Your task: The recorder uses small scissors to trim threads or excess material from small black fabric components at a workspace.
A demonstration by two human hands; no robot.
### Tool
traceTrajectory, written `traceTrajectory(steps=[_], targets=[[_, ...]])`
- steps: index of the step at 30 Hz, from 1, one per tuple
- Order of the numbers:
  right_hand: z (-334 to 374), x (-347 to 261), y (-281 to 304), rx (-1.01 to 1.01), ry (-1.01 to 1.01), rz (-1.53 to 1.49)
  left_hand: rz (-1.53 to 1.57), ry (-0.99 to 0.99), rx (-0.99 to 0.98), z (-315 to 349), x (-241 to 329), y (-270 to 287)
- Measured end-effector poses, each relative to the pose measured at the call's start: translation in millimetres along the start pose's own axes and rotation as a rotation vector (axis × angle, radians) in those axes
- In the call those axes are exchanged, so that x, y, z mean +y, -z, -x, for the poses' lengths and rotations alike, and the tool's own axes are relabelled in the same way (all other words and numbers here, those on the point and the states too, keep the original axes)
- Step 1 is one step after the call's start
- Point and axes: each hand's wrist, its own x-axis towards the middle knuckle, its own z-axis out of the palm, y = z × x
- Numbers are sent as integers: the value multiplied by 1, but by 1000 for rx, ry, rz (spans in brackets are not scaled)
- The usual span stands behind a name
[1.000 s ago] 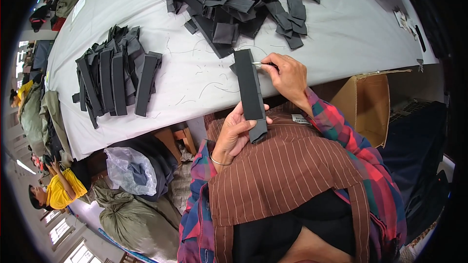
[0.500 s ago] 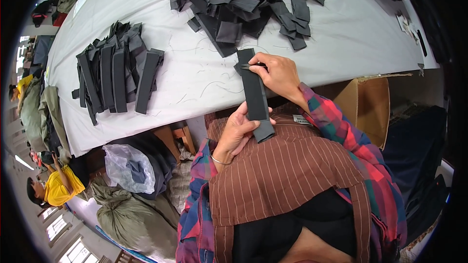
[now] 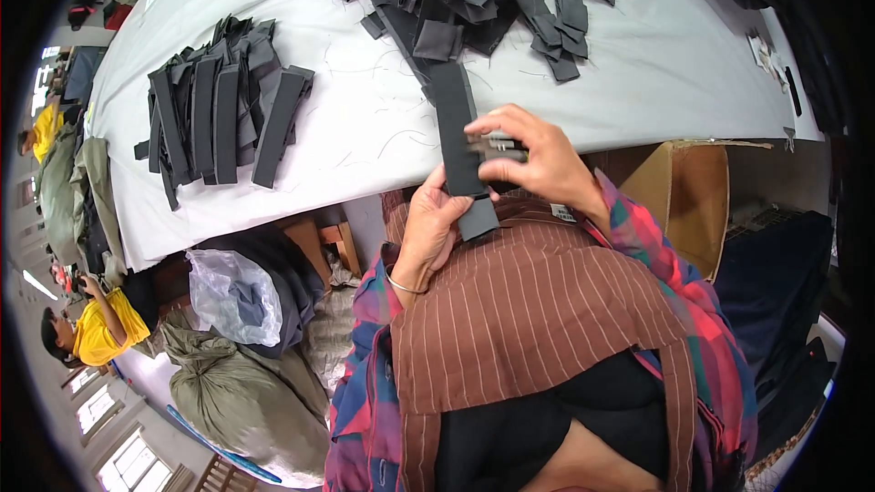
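Note:
A dark grey fabric strip stretches from over my apron up across the table's front edge. Around its lower end the fingers and thumb of my left hand are closed. My right hand, beside the strip's right edge, curls its fingers and thumb about a pair of dark thread snips, partly blurred by motion. Past the strip's far end lies a loose heap of similar dark pieces. Further left, finished-looking strips rest side by side in a pile.
The white-covered table has loose thread ends on it. Below its edge stand an open cardboard box at right and a clear plastic bag at left. Olive cloth sacks fill the lower left; a person in yellow is beyond.
My right hand has come down along the strip toward me, and the snips now lie back among its fingers. My left hand keeps hold of the strip's lower end. The view has shifted slightly.

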Motion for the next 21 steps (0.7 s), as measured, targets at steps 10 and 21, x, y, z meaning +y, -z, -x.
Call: traceTrajectory(steps=[10, 21], targets=[[16, -24, -17, 70, 99, 148, -278, -240, 149, 7, 1, -7], [1, -31, -8, 138, -1, -326, -1309, -748, 237, 19, 31, -10]])
